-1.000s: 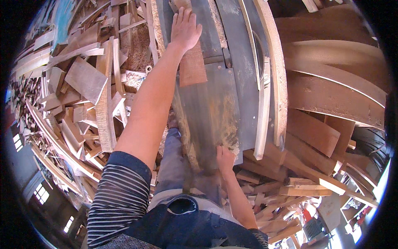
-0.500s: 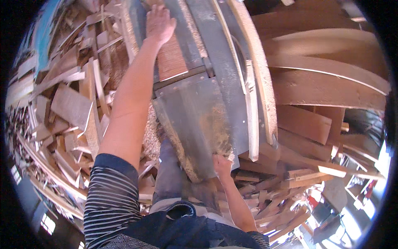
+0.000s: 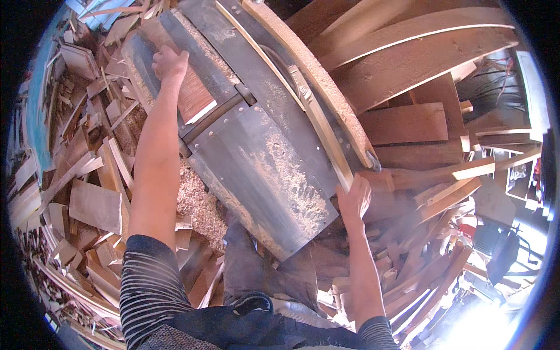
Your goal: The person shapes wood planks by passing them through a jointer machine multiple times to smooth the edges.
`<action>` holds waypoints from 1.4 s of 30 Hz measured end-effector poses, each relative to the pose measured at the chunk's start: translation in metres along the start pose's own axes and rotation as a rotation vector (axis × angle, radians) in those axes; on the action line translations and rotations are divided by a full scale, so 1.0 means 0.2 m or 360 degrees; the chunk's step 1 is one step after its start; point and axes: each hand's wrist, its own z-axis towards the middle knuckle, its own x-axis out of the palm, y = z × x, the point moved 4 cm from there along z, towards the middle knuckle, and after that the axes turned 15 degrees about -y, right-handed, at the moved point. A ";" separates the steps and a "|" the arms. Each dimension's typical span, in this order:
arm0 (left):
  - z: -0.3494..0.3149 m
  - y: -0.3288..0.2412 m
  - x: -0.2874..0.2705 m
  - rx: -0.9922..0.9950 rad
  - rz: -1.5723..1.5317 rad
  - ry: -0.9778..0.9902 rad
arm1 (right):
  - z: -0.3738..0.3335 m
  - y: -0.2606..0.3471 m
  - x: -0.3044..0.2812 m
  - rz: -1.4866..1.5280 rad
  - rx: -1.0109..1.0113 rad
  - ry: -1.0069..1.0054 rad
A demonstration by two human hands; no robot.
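Note:
My left hand (image 3: 170, 62) lies palm-down on a reddish wooden board (image 3: 195, 98) that rests flat on the far part of a grey metal machine table (image 3: 262, 169) dusted with sawdust. The left arm is stretched out full length over the table. My right hand (image 3: 353, 198) rests at the near right edge of the table, its fingers against the end of a long pale strip (image 3: 315, 122) that runs along the fence. Whether the right hand grips the strip or only touches it is unclear.
Stacks of long planks (image 3: 408, 52) lie to the right of the machine, with shorter boards (image 3: 405, 123) below them. Offcuts (image 3: 93, 204) and a sawdust heap (image 3: 201, 204) cover the floor on the left. Dark machinery (image 3: 496, 251) stands at the lower right.
The view has swung, so the machine table now lies diagonally. My left hand stays on the reddish board and my right hand remains at the table's near edge.

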 end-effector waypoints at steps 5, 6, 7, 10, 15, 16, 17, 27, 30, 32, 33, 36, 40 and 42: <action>0.34 0.38 -0.21 -0.0013 -0.0342 0.0072 | 0.06 -0.01 0.07 0.0275 -0.0009 0.0233; 0.24 0.35 -0.23 -0.0024 -0.0616 0.0017 | 0.05 -0.09 0.00 0.0261 -0.0106 0.0143; 0.04 0.31 -0.25 -0.0048 -0.0919 -0.0009 | 0.01 -0.28 -0.05 0.0319 0.0179 0.0169; -0.26 0.43 -0.60 -0.0122 -0.0937 -0.0068 | -0.17 -0.59 -0.28 0.0513 -0.0028 -0.0191; -1.07 0.49 -1.21 -0.0290 -0.1240 -0.0024 | -0.52 -0.78 -0.53 0.0580 0.0189 0.0211; -1.20 0.53 -1.28 -0.0340 -0.1273 0.0050 | -0.55 -0.76 -0.54 0.0615 0.0238 0.0273; -1.38 0.45 -1.37 -0.0421 -0.1113 0.0024 | -0.58 -0.76 -0.54 0.0571 0.0228 0.0243; -2.31 0.33 -1.55 -0.0489 -0.0895 0.0022 | -0.41 -0.63 -0.26 0.0618 -0.0025 -0.0071; -2.41 0.34 -1.53 -0.0279 -0.0892 -0.0021 | -0.36 -0.60 -0.24 0.0605 -0.0009 -0.0037; -2.44 0.33 -1.52 -0.0290 -0.0889 0.0200 | -0.33 -0.54 -0.24 0.0595 -0.0031 -0.0009; -2.45 0.30 -1.54 -0.0201 -0.0777 0.0144 | -0.31 -0.50 -0.24 0.0599 -0.0069 -0.0015; -2.47 0.26 -1.55 -0.0196 -0.0900 0.0180 | -0.28 -0.44 -0.23 0.0630 -0.0105 -0.0003; -2.47 0.25 -1.57 0.0006 -0.0832 0.0161 | -0.35 -0.46 -0.27 0.0678 -0.0069 -0.0106; -2.47 0.21 -1.59 0.0085 -0.0854 0.0184 | -0.39 -0.48 -0.25 0.0680 -0.0077 -0.0161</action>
